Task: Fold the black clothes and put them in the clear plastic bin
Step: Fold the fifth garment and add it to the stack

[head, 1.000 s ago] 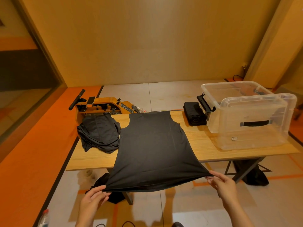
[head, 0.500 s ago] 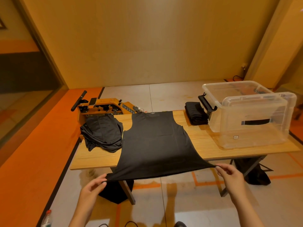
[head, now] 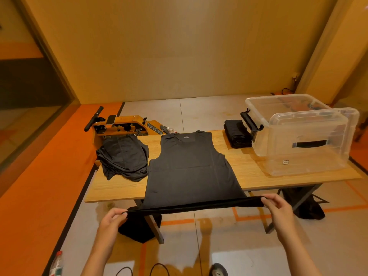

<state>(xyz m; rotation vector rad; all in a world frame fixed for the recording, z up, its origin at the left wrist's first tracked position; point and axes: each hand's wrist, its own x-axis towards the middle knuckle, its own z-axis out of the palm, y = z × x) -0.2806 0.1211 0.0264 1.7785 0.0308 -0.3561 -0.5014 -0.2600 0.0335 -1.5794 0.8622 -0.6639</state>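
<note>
While my left hand (head: 111, 217) and right hand (head: 277, 206) each pinch a hem corner, the black tank top (head: 191, 168) lies stretched between and beyond them; the clear plastic bin (head: 306, 136) stands beyond my right hand.

I see a room under warm yellow light, with a plain tan wall (head: 179, 46) filling the 12 o'clock side and a dark glass partition (head: 23, 92) at 9 o'clock. The floor (head: 199, 112) is pale grey tile crossed by thin orange lines, with a broad orange strip (head: 39, 196) running from 10 to 7 o'clock. A light wooden table (head: 249, 168) on dark metal legs stands at the centre, and an orange-and-black machine (head: 127, 126) sits just behind its 10 o'clock corner.
</note>
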